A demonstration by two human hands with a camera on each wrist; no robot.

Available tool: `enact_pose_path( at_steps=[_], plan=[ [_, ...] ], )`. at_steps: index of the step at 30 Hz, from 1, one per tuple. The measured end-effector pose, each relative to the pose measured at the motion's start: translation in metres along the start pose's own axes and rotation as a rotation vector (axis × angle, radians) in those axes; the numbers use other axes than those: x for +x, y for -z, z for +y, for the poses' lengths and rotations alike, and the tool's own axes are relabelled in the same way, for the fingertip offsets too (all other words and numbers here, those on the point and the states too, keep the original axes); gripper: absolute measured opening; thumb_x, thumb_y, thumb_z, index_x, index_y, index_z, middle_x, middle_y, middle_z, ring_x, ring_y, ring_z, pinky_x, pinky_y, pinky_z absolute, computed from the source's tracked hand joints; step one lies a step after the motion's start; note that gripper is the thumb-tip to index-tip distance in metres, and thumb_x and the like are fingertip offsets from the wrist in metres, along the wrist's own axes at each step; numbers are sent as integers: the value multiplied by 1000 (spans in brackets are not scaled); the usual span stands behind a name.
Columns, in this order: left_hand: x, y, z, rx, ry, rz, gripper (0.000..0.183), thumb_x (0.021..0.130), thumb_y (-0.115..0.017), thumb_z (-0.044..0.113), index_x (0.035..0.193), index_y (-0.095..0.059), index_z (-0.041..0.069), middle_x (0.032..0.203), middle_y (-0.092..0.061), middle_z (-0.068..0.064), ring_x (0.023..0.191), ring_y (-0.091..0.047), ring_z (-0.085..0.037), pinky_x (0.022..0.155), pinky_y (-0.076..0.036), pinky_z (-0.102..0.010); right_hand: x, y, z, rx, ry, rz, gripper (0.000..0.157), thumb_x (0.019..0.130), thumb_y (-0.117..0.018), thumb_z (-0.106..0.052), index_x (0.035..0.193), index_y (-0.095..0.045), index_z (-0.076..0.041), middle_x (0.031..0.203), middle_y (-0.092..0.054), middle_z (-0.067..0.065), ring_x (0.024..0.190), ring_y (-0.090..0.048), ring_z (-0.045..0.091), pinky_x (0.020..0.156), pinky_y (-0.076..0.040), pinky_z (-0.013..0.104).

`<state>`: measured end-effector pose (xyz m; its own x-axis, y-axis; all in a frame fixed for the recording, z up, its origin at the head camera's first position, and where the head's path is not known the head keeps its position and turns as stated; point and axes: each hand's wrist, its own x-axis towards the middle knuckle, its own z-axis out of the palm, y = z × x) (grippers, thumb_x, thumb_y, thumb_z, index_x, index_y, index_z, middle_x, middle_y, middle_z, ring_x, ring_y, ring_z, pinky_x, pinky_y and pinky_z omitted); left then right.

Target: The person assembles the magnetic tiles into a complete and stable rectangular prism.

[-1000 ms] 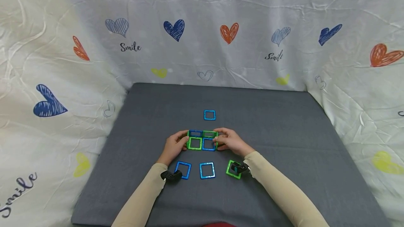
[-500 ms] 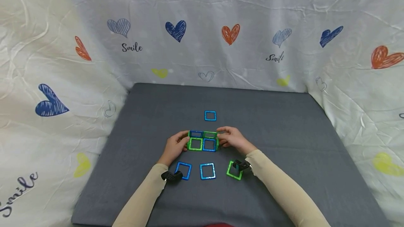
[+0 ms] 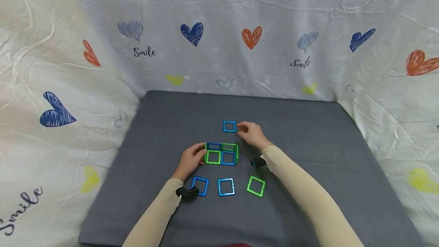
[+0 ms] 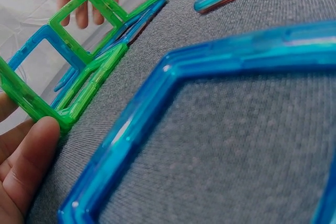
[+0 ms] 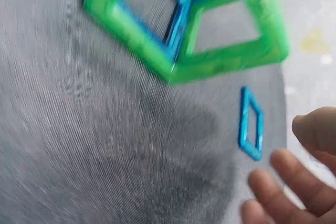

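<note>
Square magnetic tiles are joined into a low, open box shape (image 3: pixel 213 163) at the middle of the table. Two tiles, one green and one blue, lie flat as its floor; green and blue ones stand upright at the back and sides. My left hand (image 3: pixel 188 159) pinches the upright green tile at its left end, the thumb on one face (image 4: pixel 37 150) and fingers behind. Farther back, my right hand (image 3: pixel 253 134) holds nothing. Its fingertips are close to the right edge of a loose blue tile (image 3: pixel 224 126), which lies flat; the right wrist view shows these fingers spread and slightly bent.
Nearer the front of the grey table (image 3: pixel 164 117) lie three loose tiles: a blue one (image 3: pixel 206 188) partly behind the left wrist camera (image 3: pixel 187 192), a light blue one (image 3: pixel 226 179), and a green one (image 3: pixel 254 193). A white cloth with printed hearts (image 3: pixel 192 33) hangs around the table.
My right hand has let go of the box shape's right end and moved back to beside the far blue tile. My left hand keeps its grip on the left end.
</note>
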<state>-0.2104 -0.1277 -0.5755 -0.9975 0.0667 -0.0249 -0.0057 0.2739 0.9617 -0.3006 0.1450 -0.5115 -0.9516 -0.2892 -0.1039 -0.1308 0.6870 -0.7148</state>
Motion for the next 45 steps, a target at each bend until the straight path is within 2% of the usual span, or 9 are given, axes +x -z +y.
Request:
enact_pose_path(
  at_steps=[7,11,14,19,26,29,34,41,45],
  plan=[
    [-1,-3,0,22,-9,-8,36,103,-61,25,138,-64,16,130,-69,-13,69,-65,-13,64,-57,-23,18,-6,-4,-283,140,-12,37,98,-63,-8,135,-65,-5,134,-65,17,120,-64,35,99,-54,49],
    [-1,-4,0,23,-21,-16,37,103,-61,23,138,-64,14,130,-69,-15,68,-65,-11,64,-57,-24,25,-9,-5,-441,233,-1,35,95,-65,-5,130,-70,-6,137,-63,19,128,-60,37,105,-51,51],
    [-1,-4,-1,26,-30,-15,37,103,-60,23,138,-64,12,130,-68,-15,67,-64,-10,63,-57,-24,29,-10,-8,-513,272,-21,37,95,-65,-4,132,-69,-8,145,-58,22,134,-56,39,107,-49,52],
    [0,-2,-2,18,-26,-13,36,103,-60,24,138,-64,14,131,-69,-14,67,-64,-10,63,-57,-24,33,-15,-16,-558,250,-95,44,99,-61,-7,143,-61,-10,155,-46,23,142,-48,42,108,-48,54],
    [-2,-2,-1,15,-13,-18,36,103,-60,23,138,-64,14,131,-68,-14,68,-65,-11,64,-57,-24,36,-23,-16,-598,139,-215,55,103,-47,-4,156,-45,-18,168,-27,18,154,-29,40,116,-39,58],
    [-2,-2,-1,18,-13,-21,36,103,-60,22,138,-64,14,131,-69,-14,69,-65,-11,64,-57,-24,36,-24,-14,-621,108,-255,59,103,-42,-2,159,-40,-22,170,-23,15,156,-24,38,117,-36,60],
    [-1,-1,-1,7,-29,-15,36,103,-61,22,138,-64,12,127,-70,-16,71,-65,-13,64,-57,-25,36,-23,-14,-590,110,-245,59,101,-42,0,156,-44,-20,166,-31,18,152,-32,40,115,-39,59],
    [-1,1,-1,9,-26,-19,37,103,-60,24,138,-64,12,126,-70,-16,71,-66,-13,64,-57,-25,34,-21,-10,-579,163,-183,46,101,-55,-6,146,-58,-17,150,-49,21,136,-51,40,108,-48,53],
    [0,2,-1,17,-25,-18,38,103,-61,23,139,-63,11,126,-70,-16,70,-65,-10,64,-57,-24,29,-20,-5,-587,204,-148,40,100,-60,-8,140,-64,-14,142,-55,22,128,-56,40,105,-49,52]
  ],
)
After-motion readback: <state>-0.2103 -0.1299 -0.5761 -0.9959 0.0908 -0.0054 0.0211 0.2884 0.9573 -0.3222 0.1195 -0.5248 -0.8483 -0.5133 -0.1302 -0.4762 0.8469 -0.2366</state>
